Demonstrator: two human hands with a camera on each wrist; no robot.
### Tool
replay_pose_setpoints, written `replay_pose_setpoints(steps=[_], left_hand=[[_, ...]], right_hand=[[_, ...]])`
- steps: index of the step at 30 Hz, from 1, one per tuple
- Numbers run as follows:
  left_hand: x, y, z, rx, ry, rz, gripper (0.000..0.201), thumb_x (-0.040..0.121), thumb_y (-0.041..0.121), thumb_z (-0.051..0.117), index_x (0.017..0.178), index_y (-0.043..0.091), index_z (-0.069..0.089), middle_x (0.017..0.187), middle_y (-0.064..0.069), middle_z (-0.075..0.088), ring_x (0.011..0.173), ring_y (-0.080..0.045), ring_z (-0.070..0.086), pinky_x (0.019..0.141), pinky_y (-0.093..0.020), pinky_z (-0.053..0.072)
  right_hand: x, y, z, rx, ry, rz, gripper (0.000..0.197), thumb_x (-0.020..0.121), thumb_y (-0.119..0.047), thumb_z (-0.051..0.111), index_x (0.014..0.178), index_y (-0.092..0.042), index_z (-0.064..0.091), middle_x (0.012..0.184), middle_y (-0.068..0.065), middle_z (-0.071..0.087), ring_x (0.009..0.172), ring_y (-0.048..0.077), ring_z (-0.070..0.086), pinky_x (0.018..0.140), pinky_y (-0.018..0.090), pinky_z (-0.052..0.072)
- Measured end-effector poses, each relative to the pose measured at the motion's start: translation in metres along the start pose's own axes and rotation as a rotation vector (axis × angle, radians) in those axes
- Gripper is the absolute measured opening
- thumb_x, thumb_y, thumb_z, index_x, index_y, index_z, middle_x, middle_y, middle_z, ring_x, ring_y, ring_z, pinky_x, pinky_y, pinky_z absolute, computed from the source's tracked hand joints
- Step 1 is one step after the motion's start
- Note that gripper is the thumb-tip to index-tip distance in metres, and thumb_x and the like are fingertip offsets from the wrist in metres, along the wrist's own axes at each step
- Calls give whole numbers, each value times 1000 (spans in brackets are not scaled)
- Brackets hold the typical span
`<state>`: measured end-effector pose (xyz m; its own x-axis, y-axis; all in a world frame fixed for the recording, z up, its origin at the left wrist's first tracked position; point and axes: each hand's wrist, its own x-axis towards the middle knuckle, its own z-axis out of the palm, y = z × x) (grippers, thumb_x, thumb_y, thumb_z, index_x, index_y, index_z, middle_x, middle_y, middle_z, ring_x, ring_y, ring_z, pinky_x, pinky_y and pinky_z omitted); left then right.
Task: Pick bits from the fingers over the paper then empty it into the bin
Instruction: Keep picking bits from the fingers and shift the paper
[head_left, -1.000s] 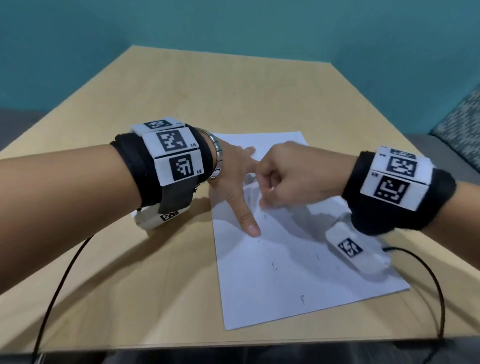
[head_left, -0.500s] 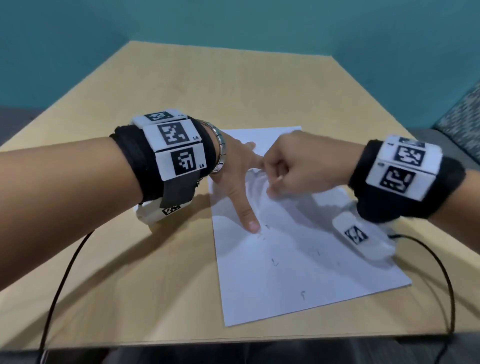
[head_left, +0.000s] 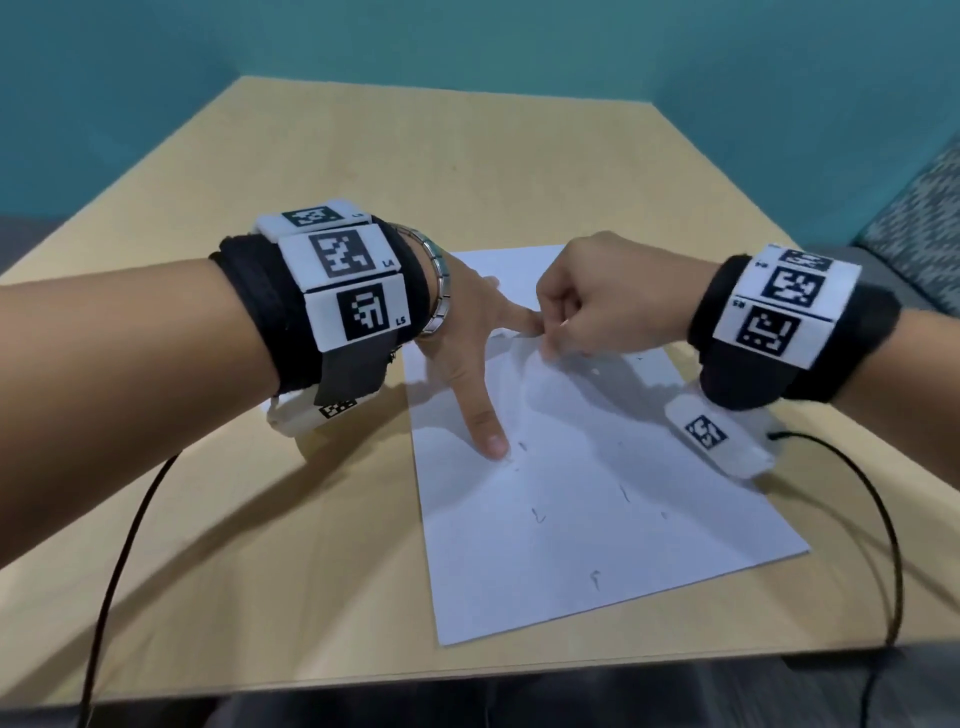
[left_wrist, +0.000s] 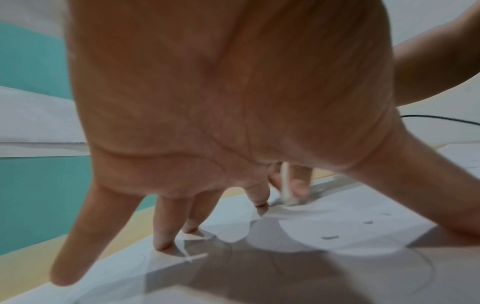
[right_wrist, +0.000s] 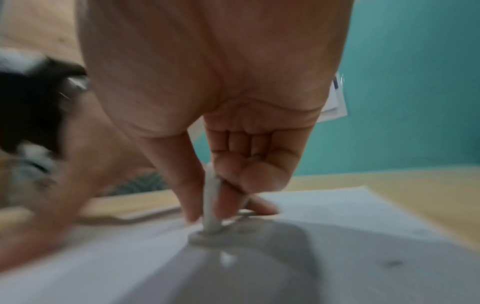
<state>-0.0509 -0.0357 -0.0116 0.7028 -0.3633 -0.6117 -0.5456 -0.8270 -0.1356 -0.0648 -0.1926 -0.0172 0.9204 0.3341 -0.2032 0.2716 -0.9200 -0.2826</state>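
Both hands have shifted slightly up the paper (head_left: 571, 519). Left hand (head_left: 467, 332) is splayed flat so bits (head_left: 537, 514) land on the sheet. Right hand (head_left: 587, 306) pinches a thin white stick (right_wrist: 211, 205), probably a scraper, at a left fingertip. Bin not visible.

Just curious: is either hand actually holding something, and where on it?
The right hand pinches a thin white stick partway along its shaft. The left hand holds nothing.

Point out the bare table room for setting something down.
Free: the table beyond the paper up to the teal wall, and its near left beside the black cable. Crowded: the paper's far end, under the left hand and right hand.
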Motion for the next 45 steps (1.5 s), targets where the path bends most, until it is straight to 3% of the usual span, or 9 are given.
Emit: replay_pose_setpoints(steps=[4, 8, 13, 16, 20, 24, 28, 32, 45], left_hand=[[1, -1, -1, -46, -2, 16, 117, 42, 86, 76, 139, 74, 11, 166, -2, 14, 147, -25, 33, 117, -46, 30], [-1, 1, -1, -14, 10, 3, 126, 43, 87, 74, 141, 73, -4, 167, -1, 11, 148, -25, 30, 117, -46, 29], [0, 2, -3, -12, 8, 14, 125, 46, 86, 74, 145, 68, 0, 162, -1, 31, 141, -25, 42, 112, -42, 35], [0, 4, -3, 5, 14, 7, 130, 44, 87, 73, 145, 70, -7, 163, -2, 28, 142, -25, 40, 113, -43, 34], [0, 1, -3, -17, 12, 19, 122, 46, 84, 75, 146, 65, 9, 163, -1, 28, 143, -25, 39, 114, -44, 33], [-1, 4, -3, 2, 13, 2, 129, 45, 87, 74, 144, 70, -8, 163, 0, 29, 144, -25, 38, 111, -41, 33], [-1, 3, -4, -14, 24, 20, 120, 50, 82, 75, 144, 69, 3, 164, 1, 25, 143, -26, 37, 110, -41, 33], [1, 4, -4, 9, 9, -4, 130, 47, 86, 74, 144, 69, -10, 164, 2, 25, 145, -24, 35, 114, -42, 31], [4, 3, -5, 10, 17, 2, 129, 43, 87, 74, 141, 72, -9, 162, 0, 31, 141, -26, 41, 113, -43, 35]], right_hand=[[-9, -9, 8, 42, -220, -30, 16, 79, -24, 79, 71, -12, 71, 59, 1, 70, 55, 21, 62, 54, 32, 54], [-5, 4, 0, 22, -9, 5, 12, 78, -21, 77, 71, -11, 72, 65, 5, 72, 65, 28, 67, 60, 38, 57], [-9, -1, 5, 5, -119, -23, 13, 78, -22, 78, 70, -13, 72, 60, 3, 70, 65, 30, 67, 59, 38, 55], [-3, 8, 1, -9, 31, 1, 12, 79, -20, 77, 70, -14, 72, 60, -4, 65, 67, 20, 61, 55, 23, 43], [-12, -7, 10, -6, -157, -74, 15, 78, -25, 79, 69, -16, 71, 55, -5, 66, 57, 15, 63, 57, 32, 54], [-5, 9, -2, 1, 1, 7, 14, 77, -22, 79, 70, -13, 72, 60, -1, 68, 66, 23, 65, 62, 34, 55], [-17, -3, 10, 5, -179, -62, 14, 79, -25, 79, 72, -15, 72, 58, -3, 69, 53, 13, 61, 57, 30, 54], [-7, 9, -1, -1, -15, 18, 13, 77, -25, 80, 71, -16, 73, 61, -1, 69, 66, 23, 67, 62, 38, 56], [-15, 5, 4, -1, -157, 7, 16, 78, -27, 81, 71, -15, 73, 59, -1, 71, 58, 19, 62, 61, 35, 55]])
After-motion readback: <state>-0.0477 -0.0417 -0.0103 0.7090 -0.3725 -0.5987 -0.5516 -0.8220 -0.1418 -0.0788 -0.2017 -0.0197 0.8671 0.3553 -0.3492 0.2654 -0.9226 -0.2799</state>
